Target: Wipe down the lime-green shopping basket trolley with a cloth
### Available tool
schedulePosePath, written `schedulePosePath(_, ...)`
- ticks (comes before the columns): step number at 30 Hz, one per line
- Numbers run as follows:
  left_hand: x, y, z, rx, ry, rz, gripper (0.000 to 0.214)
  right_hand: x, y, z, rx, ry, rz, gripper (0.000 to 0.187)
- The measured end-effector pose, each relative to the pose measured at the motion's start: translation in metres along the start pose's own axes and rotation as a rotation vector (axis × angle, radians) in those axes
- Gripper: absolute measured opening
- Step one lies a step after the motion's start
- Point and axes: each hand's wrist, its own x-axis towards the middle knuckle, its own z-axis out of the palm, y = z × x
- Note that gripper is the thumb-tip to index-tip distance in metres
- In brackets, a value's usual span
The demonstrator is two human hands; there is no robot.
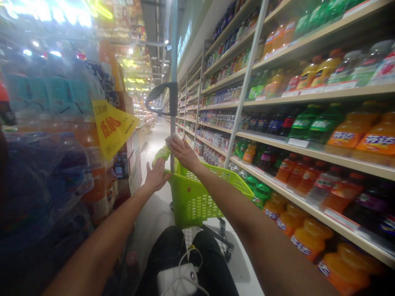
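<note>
A bright green shopping basket cart stands in front of my knees, with a tall grey pole rising from its near end and a dark loop handle near the top. My left hand is at the basket's left rim, fingers curled on a yellow-green cloth, thumb toward the pole. Higher up, my right hand presses a pale, crumpled cloth-like piece against the pole. Whether the two pieces are one cloth is hidden behind the pole.
Shelves of bottled drinks line the right side. At left stand stacked, plastic-wrapped bottles with a yellow price sign sticking out. A tiled aisle runs ahead. A white power bank with cables lies at my lap.
</note>
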Motion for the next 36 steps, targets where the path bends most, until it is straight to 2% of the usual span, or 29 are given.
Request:
schedulePosePath(3, 0.000, 0.002, -0.001, -0.007, 0.027, -0.007, 0.063, -0.006, -0.005, 0.005, 0.011, -0.017, -0.005, 0.048)
schedulePosePath(10, -0.005, 0.003, 0.008, -0.022, 0.027, -0.025, 0.062, -0.053, -0.036, 0.040, 0.006, -0.119, -0.084, 0.044)
schedulePosePath(13, -0.006, 0.002, 0.012, -0.025, 0.024, -0.039, 0.061, -0.060, -0.038, 0.043, 0.005, -0.136, -0.096, 0.043)
schedulePosePath(20, -0.007, 0.001, 0.014, -0.005, 0.014, -0.055, 0.064, -0.053, -0.030, 0.033, 0.027, -0.100, 0.047, 0.043)
schedulePosePath(24, -0.017, 0.004, 0.024, -0.001, 0.026, -0.033, 0.063, -0.073, -0.044, 0.051, 0.099, -0.109, 0.081, 0.044)
schedulePosePath(29, -0.036, 0.007, 0.037, 0.001, 0.034, -0.002, 0.059, -0.101, -0.071, 0.081, 0.200, -0.058, 0.233, 0.042)
schedulePosePath(36, -0.059, 0.009, 0.054, 0.032, 0.026, 0.029, 0.060, -0.125, -0.107, 0.102, 0.201, -0.063, 0.281, 0.042)
